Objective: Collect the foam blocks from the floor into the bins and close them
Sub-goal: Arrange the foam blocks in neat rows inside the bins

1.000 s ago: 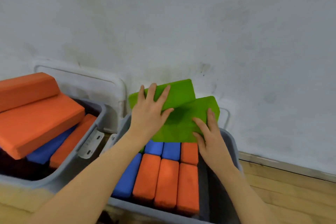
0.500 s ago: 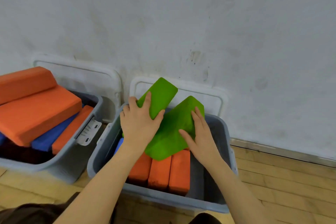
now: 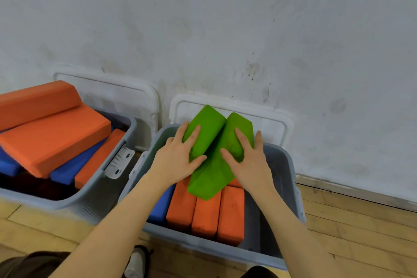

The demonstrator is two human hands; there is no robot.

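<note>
**Over the right bin: both hands on two green blocks**

Over the right grey bin (image 3: 286,165), two bright green foam blocks sit tilted, lower ends down on the packed layer, upper ends raised toward the wall (image 3: 225,29). Left green block (image 3: 206,130): rounded corners, matte fuzzy surface, long axis running from near-centre up and away, leaning slightly left. Right green block (image 3: 216,169): same colour and texture, longer visible face, long axis from the near bottom corner up to the far right. The two touch along their inner edges, forming a shallow V.

Left hand (image 3: 178,160): fingers spread and fairly straight, lying on the left green block, thumb against its lower edge; grip released, pressing rather than clasping. Right hand (image 3: 248,160): fingers extended over the right green block's top and far edge, palm flat; grip also released.

Under them: three orange blocks (image 3: 206,214) side by side, long axes pointing toward the wall, and a blue block (image 3: 161,205) mostly hidden by the left forearm. Far ends of these are covered by the green blocks.

Left bin (image 3: 90,198) is cut off at the frame edge, holding large orange slabs (image 3: 54,137) over blue pieces (image 3: 74,167). White lids (image 3: 277,119) lean on the wall behind each bin, partly hidden. Wooden floor (image 3: 361,232) below.
</note>
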